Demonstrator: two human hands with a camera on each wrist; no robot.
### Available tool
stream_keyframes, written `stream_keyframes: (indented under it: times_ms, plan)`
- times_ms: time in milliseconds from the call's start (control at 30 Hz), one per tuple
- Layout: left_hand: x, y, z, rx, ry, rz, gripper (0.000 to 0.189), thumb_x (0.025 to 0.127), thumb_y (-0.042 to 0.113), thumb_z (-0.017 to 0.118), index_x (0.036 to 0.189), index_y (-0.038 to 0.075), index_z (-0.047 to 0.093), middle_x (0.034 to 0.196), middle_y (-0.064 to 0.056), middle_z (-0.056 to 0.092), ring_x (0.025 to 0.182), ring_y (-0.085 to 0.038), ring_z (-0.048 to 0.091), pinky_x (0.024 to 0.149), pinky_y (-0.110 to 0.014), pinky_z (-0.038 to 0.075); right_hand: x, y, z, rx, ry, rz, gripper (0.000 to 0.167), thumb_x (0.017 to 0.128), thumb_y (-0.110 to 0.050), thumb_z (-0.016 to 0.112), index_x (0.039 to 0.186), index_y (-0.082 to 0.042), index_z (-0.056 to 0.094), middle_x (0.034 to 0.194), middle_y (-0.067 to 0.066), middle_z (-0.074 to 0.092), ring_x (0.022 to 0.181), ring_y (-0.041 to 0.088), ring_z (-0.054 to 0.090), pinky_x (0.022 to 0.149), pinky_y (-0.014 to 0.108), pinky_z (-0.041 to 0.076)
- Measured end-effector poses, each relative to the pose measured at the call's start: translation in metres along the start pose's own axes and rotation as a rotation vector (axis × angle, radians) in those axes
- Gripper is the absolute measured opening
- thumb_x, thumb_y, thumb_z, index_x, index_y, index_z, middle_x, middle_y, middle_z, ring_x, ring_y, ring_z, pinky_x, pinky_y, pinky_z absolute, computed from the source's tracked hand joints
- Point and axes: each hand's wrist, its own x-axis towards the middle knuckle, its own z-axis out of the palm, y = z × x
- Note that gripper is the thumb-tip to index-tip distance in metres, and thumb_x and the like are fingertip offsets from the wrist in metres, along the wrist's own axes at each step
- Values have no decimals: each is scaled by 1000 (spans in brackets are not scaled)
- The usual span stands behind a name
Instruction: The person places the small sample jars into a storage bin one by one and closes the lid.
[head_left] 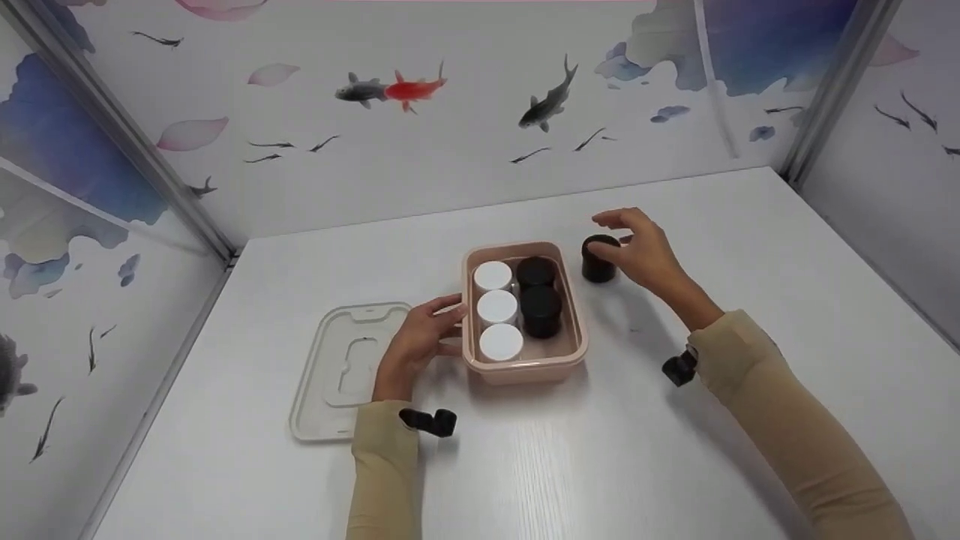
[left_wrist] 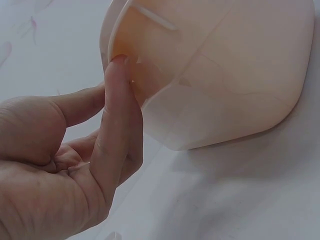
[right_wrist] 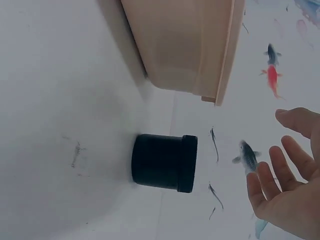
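Note:
A pink rectangular box (head_left: 525, 366) holds three white-lidded jars (head_left: 498, 307) in its left row and two black jars (head_left: 541, 310) in its right row. My left hand (head_left: 424, 337) touches the box's left side; in the left wrist view, fingertips (left_wrist: 118, 62) meet the wall just under the rim, with the fingers fairly straight. Right of the box, another black jar (right_wrist: 162, 161) stands upright on the table. Over it hovers my right hand (head_left: 645, 251), fingers spread and relaxed, apart from the jar in the right wrist view.
A pale grey lid (head_left: 311, 397) lies flat on the table left of the box, partly under my left forearm. White panels (head_left: 465, 165) printed with fish and petals enclose the white table (head_left: 510, 480) at the back and sides.

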Motion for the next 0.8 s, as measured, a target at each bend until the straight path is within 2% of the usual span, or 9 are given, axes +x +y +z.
stream_keyframes:
  times_ms: [233,500,800]
  plan:
    - [0,1,0,-19,-7,18,46,100,24,63,143,9,54,122,-18,68,100,-23,71,69,-34,63,0,19,3,-21,33,40,52,93,-18,72,140,-3,54,143,20,49,139,37,43,112,52,41]
    - [-1,0,0,0,-6,-2,48,99,27,65,143,11,54,124,-16,68,102,-23,71,71,-34,63,-1,39,8,92,12,152,68,92,-26,74,149,-4,43,157,18,36,148,38,32,120,53,33]
    - [0,-1,-1,-12,5,8,48,98,25,65,143,11,54,119,-15,70,96,-20,72,65,-30,62,0,53,14,182,-32,236,79,92,-30,74,155,-6,32,163,17,27,150,37,27,118,55,35]
